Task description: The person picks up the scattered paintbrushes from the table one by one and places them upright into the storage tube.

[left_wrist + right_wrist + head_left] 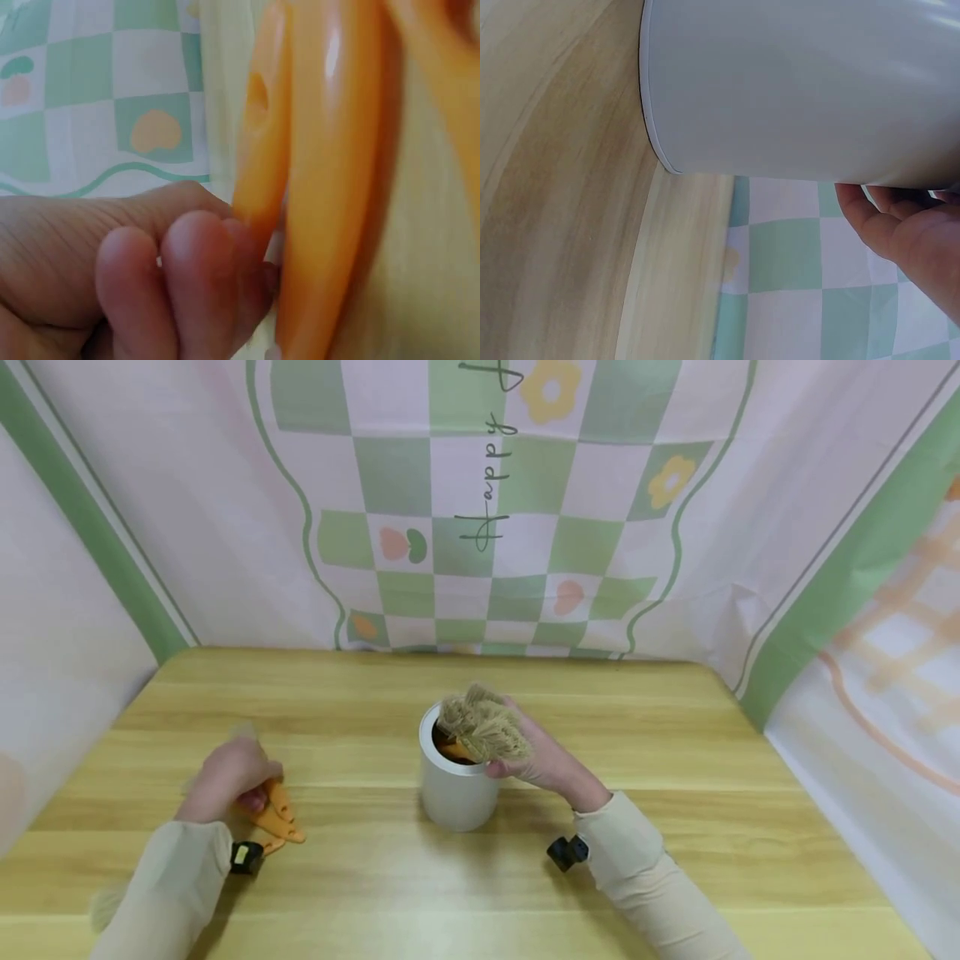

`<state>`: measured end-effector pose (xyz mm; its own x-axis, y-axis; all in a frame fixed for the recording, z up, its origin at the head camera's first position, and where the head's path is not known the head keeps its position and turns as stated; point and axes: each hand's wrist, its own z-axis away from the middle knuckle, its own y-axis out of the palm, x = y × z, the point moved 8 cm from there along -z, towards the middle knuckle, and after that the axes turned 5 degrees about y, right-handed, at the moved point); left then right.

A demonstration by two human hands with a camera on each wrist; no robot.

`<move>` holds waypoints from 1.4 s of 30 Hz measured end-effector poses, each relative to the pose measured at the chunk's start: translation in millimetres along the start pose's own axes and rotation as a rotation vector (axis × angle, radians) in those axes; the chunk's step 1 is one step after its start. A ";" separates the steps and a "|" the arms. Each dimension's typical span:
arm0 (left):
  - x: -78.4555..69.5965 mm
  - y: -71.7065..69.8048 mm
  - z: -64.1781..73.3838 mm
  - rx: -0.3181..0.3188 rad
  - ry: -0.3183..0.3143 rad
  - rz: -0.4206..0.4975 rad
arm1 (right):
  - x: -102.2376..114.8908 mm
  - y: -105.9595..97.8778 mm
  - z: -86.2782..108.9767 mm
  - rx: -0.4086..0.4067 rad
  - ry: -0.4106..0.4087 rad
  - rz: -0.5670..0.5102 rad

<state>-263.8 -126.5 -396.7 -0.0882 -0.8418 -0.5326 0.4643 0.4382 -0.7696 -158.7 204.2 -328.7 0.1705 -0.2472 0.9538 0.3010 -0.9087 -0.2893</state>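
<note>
head view gives me the whole bench (375,902), and i read it slowly. the left hand (234,777) is on the left part, low over several orange handles (277,800); its fingers are bent and, as i judge, pinch one of these handles, and the left wrist view shows the same curled fingers against smooth orange. the right hand (536,756) is at the upper part of the white pot (459,800), which stands upright near the middle of the bench. its thumb is at the rim and its fingers bend against the wall, so i take this for a grip on the pot, although the straw bristles (487,722) hide a part of the contact. these bristles lean over the rim to the right, and an orange piece (455,749) shows inside the opening. to do this step well, i would take only one handle between the left fingers, because its neighbours lie close and could be dragged along; the right hand should press gently, so that the pot does not tip. about edges, the pot and the left hand are both well apart from the far edge, where the patterned cloth (498,543) hangs. between the left hand and the pot i see a wide strip of wood, in my opinion enough for a calm sideways move, with some height for the rim.
</note>
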 end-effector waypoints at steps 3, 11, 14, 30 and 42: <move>3.7 1.6 1.2 0.007 -0.020 0.066 | -1.8 0.7 -0.6 -0.004 0.008 0.006; 7.3 0.8 1.7 0.009 -0.071 0.192 | -4.3 0.2 -1.7 -0.012 0.023 0.014; 6.5 -0.9 1.9 0.000 -0.075 0.234 | -3.3 -0.4 -1.4 -0.013 0.020 0.018; -11.7 -12.8 0.1 -0.165 0.009 0.105 | -2.9 -0.2 -1.1 -0.018 0.026 0.009; -71.0 -27.7 12.2 -0.381 0.251 0.074 | -3.8 1.4 -2.0 -0.001 0.010 -0.008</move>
<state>-259.7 -82.7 -333.2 -0.3000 -0.7221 -0.6233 0.1249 0.6181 -0.7761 -160.8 203.2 -332.5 0.1591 -0.2432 0.9568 0.3018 -0.9108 -0.2817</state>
